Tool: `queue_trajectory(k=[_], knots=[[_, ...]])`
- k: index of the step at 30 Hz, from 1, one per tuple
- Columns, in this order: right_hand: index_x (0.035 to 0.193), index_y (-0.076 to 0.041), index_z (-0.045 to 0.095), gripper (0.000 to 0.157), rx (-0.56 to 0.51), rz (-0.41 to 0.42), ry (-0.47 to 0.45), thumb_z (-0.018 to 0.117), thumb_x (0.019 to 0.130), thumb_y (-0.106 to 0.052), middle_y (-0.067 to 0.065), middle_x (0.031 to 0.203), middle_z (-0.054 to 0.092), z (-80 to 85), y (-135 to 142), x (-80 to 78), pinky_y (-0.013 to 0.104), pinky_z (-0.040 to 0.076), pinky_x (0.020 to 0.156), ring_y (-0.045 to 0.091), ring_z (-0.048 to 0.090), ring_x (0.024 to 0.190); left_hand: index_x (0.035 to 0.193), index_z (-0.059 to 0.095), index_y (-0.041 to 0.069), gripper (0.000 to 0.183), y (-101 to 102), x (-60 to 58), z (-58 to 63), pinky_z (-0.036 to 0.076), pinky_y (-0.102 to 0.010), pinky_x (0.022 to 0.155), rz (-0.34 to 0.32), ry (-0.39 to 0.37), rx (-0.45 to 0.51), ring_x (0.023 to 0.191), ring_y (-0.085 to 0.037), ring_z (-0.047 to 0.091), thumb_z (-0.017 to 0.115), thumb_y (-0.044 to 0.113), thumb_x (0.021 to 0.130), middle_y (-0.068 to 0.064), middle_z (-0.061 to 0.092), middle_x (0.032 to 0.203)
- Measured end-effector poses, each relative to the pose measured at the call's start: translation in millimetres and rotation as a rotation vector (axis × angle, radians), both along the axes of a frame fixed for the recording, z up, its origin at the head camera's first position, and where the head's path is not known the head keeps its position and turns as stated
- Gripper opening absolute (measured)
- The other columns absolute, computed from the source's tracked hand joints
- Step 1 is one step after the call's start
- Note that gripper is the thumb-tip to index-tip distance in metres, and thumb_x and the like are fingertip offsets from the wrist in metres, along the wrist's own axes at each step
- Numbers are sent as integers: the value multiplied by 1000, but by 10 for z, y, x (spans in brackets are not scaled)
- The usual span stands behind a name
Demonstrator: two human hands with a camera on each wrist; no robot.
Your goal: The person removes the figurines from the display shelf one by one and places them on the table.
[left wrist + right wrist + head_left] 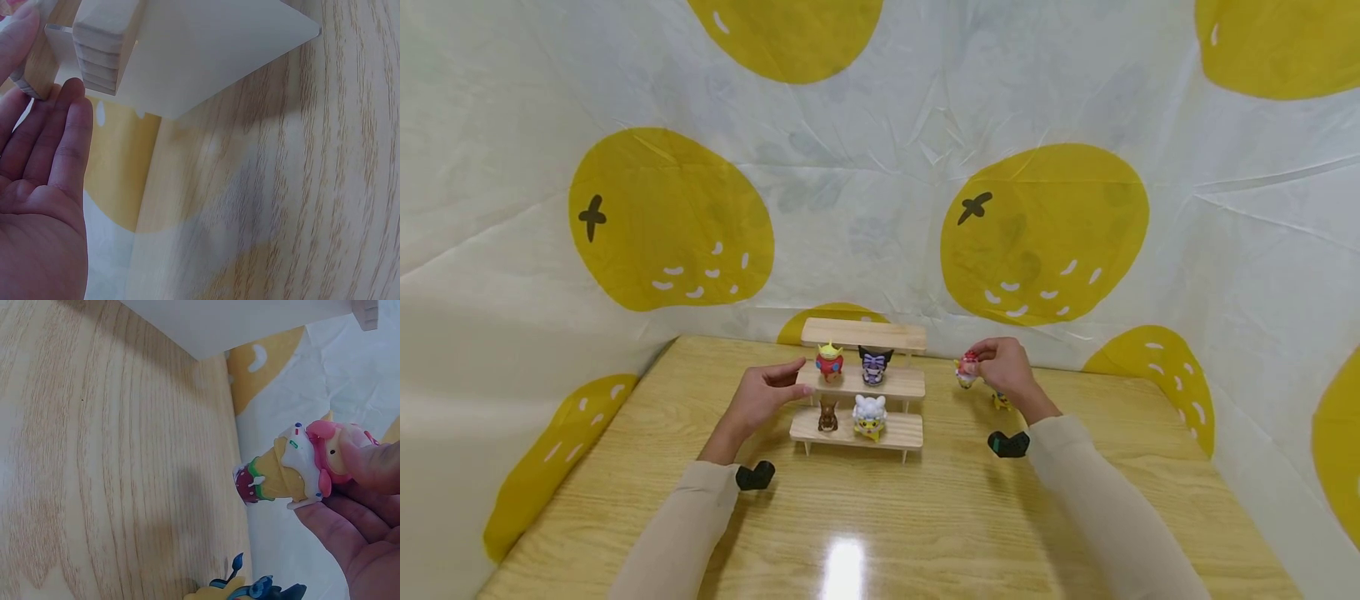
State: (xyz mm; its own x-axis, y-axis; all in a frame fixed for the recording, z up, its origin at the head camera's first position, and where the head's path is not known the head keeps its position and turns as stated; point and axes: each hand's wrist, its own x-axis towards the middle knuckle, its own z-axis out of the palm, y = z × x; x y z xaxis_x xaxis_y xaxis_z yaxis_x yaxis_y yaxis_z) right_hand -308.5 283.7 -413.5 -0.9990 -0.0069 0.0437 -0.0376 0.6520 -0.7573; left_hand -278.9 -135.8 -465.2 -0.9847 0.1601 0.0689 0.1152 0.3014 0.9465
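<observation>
right hand (1006,367): thumb and fingers pinched on the upper part of the pink-hooded figurine (294,465).
pink-hooded figurine: held roughly upright, cone end down, apparently raised off the tabletop (955,517), right of the display stand (864,335).
left hand (760,396): curled round the left end of the middle board, thumb on one side, fingers on the other; pressure impossible to tell.
middle board: red-bodied figurine (830,367) beside purple-and-black figurine (874,367).
lower board: brown figurine (827,417) beside white-hooded figurine (869,418).
yellow-and-dark figurine (1002,402): partly hidden below the right hand; liable to topple if brushed by a dipping wrist.
pinch: at risk of slipping or twisting, from a hold on the head alone with the cone unsupported.
display stand: could rock or slide, tipping all four figurines, if tugged by the left fingers.
</observation>
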Motion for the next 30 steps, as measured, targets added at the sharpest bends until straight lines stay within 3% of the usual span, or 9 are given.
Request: queue_trajectory(k=[12, 22, 30], knots=[[115, 7, 74, 23, 5, -19, 2, 73, 94, -4, 25, 111, 75, -38, -32, 4, 32, 55, 77, 33, 69, 100, 148, 61, 17, 64, -7, 3, 18, 58, -39, 104, 1, 0, 9, 140, -32, 58, 84, 31, 90, -13, 59, 152], [112, 8, 74, 22, 23, -26, 2, 74, 92, -1, 25, 109, 74, -60, -42, -3, 28, 54, 72, 30, 66, 96, 149, 60, 13, 66, -7, -8, 3, 55, -42, 108, 2, -2, 14, 140, -32, 58, 84, 32, 90, -10, 57, 154], [110, 7, 75, 22, 62, -21, 5, 74, 90, -2, 24, 107, 74, -79, -71, -19, 29, 54, 73, 28, 65, 92, 148, 59, 11, 66, 2, -7, -5, 56, -36, 107, -2, 8, 26, 140, -32, 57, 84, 30, 91, -10, 56, 155]])
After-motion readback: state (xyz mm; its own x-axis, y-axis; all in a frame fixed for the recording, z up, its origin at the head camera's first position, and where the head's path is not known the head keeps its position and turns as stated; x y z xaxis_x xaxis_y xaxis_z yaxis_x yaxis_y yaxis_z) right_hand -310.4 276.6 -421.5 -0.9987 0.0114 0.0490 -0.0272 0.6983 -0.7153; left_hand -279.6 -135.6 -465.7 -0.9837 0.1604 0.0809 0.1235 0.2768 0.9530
